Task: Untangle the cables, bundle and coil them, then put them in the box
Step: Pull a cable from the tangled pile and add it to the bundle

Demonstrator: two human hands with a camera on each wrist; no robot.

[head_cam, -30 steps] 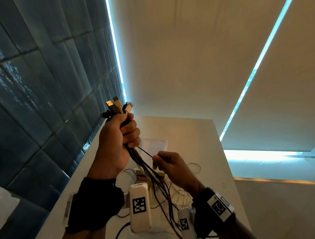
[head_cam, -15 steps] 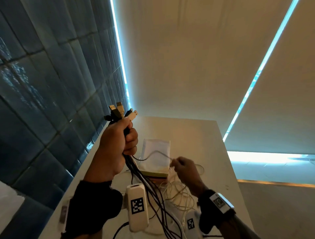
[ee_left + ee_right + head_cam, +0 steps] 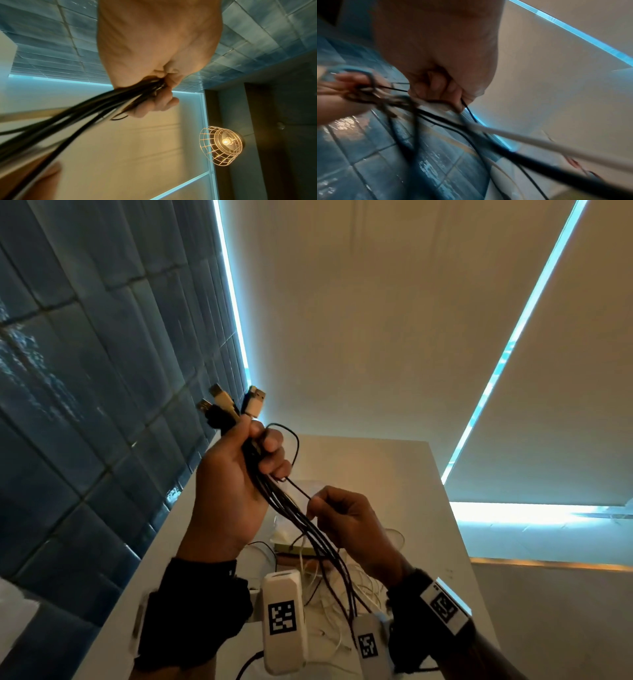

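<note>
My left hand (image 3: pixel 246 460) is raised above the table and grips a bundle of dark cables (image 3: pixel 301 522) near their plug ends; several USB plugs (image 3: pixel 236 405) stick up out of the fist. The cables (image 3: pixel 72 117) hang down from it towards the table. My right hand (image 3: pixel 339 511), lower and to the right, pinches one thin black cable (image 3: pixel 298 487) that loops up over the left fingers. In the right wrist view the thin cable (image 3: pixel 467 108) leaves the pinched fingers. A box (image 3: pixel 294 549) lies on the table behind the hands, mostly hidden.
A white table (image 3: pixel 394 474) runs away from me, with loose white cables (image 3: pixel 342 594) piled under the hands. Dark blue tiled wall (image 3: pixel 85 405) lines the left side. A caged lamp (image 3: pixel 221 144) shows in the left wrist view.
My right hand has moved back up and left towards the bundle, and the thin black cable now arches over the left fingers. The left hand has risen slightly.
</note>
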